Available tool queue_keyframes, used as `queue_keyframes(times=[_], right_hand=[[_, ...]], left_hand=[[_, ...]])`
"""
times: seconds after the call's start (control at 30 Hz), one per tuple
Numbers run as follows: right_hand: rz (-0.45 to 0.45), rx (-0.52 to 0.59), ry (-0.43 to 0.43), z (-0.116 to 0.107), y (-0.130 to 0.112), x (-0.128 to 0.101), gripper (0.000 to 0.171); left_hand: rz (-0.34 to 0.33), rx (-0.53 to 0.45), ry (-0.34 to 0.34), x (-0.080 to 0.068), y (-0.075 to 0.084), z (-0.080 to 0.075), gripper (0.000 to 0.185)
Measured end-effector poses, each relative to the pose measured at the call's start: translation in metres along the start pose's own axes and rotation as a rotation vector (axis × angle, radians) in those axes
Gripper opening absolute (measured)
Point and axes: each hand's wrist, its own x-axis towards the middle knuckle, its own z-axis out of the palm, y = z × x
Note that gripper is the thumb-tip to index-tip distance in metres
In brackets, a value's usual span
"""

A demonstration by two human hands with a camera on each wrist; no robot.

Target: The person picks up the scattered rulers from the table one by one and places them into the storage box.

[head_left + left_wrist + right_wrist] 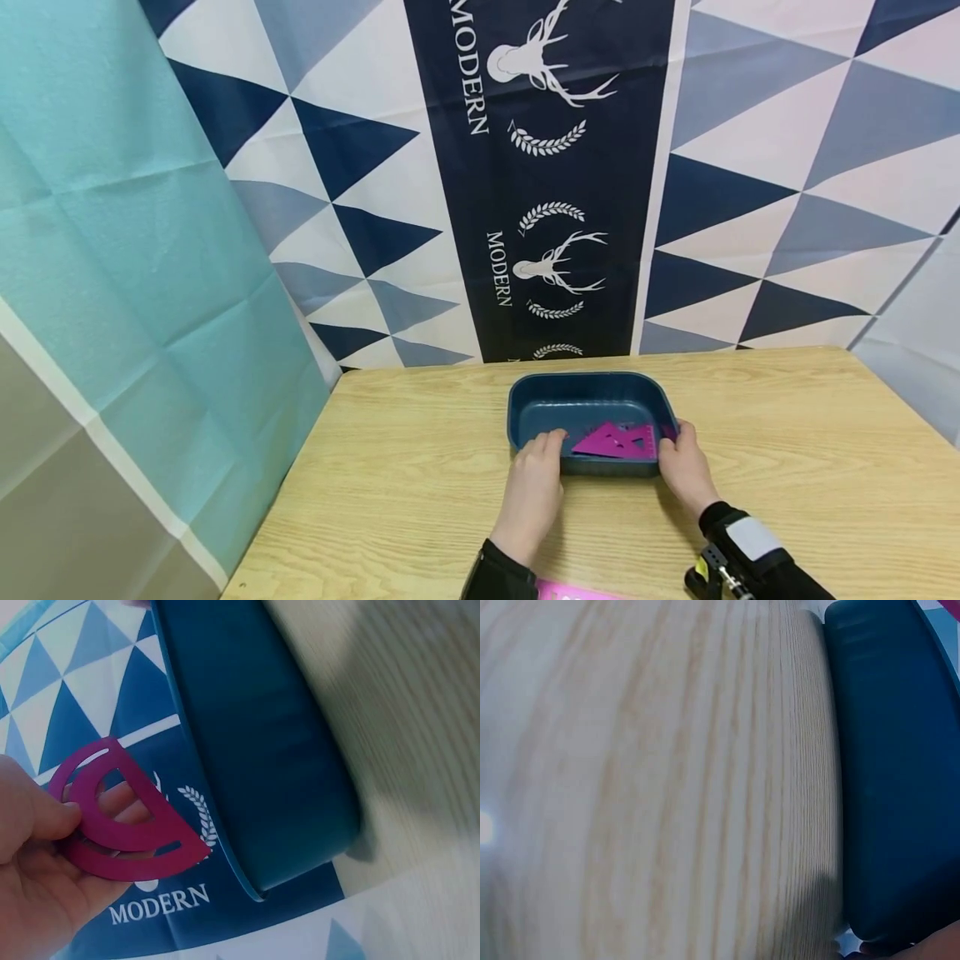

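A dark blue rectangular plastic tray (585,381) stands on the wooden table. My left hand (535,467) is at its front left side. In the left wrist view that hand pinches a magenta protractor (127,817) between thumb and fingers, beside the tray's rim; the head view hides the protractor behind the hand. Magenta set squares (618,442) lie inside the tray, towards the right. My right hand (686,467) grips the tray's front right corner. A purple bit (667,432) shows by its fingers, its shape unclear. Only a sliver of this hand appears in the right wrist view.
A pink flat piece (573,592) lies at the table's front edge, partly cut off. The wooden table (405,475) extends on both sides of the tray. Patterned cloth (555,183) hangs behind it, and a turquoise cloth (150,250) hangs on the left.
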Motion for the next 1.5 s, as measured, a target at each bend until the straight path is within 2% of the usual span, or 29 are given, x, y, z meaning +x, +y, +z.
queue_keyframes(times=[0.27, 0.47, 0.6, 0.77, 1.03, 1.3, 1.5], right_hand=[[-0.003, -0.009, -0.006, 0.001, 0.002, 0.0, 0.051], [-0.001, -0.008, -0.003, 0.002, 0.003, 0.0, 0.051], [0.0, -0.003, -0.003, 0.002, 0.003, -0.001, 0.051], [-0.007, 0.005, 0.0, 0.003, 0.002, -0.002, 0.051], [-0.019, -0.019, 0.025, 0.004, 0.001, -0.004, 0.049], [-0.019, -0.017, 0.016, 0.001, -0.003, -0.004, 0.049], [-0.016, -0.019, 0.018, 0.0, -0.003, -0.003, 0.049]], left_hand=[[0.005, 0.044, -0.041, 0.004, -0.007, 0.006, 0.043], [0.015, 0.06, -0.058, 0.002, -0.008, 0.014, 0.035], [-0.004, 0.059, -0.078, 0.001, -0.007, 0.016, 0.032], [-0.027, 0.061, -0.076, 0.0, -0.007, 0.018, 0.03], [0.001, 0.103, -0.06, -0.002, -0.01, 0.027, 0.027], [0.0, 0.138, -0.089, -0.004, -0.008, 0.027, 0.03], [-0.013, 0.135, -0.058, -0.004, -0.008, 0.028, 0.035]])
